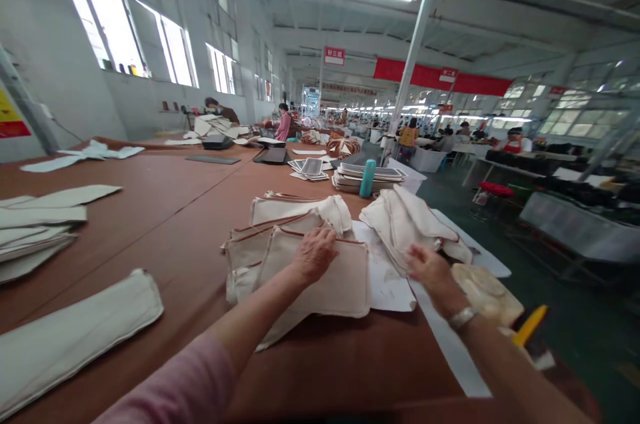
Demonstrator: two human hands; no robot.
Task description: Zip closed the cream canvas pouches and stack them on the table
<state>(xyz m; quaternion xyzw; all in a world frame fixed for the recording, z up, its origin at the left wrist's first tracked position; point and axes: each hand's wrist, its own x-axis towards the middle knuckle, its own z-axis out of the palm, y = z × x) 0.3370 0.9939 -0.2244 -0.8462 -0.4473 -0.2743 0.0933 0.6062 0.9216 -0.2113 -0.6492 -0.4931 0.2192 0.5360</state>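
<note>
A cream fabric piece [340, 284] with brown edging lies in front of me, on top of several similar pieces [270, 247]. My left hand [316, 254] rests on it, its fingers bent over the brown top edge. To the right is a loose pile of cream fabric pieces [400, 221], partly on a white sheet [387, 277]. At the near edge of this pile, my right hand [433, 274] has its fingers closed on a fabric piece. The right fingertips are slightly blurred and partly hidden against the cloth.
More cream pieces lie along the brown table's [165, 231] left side, including a long folded one [90, 337]. A teal bottle [367, 179] stands by stacked panels [345, 177]. Near my right forearm are a pale, lumpy object [487, 294] and a yellow-handled tool [530, 325]. Other people work farther back.
</note>
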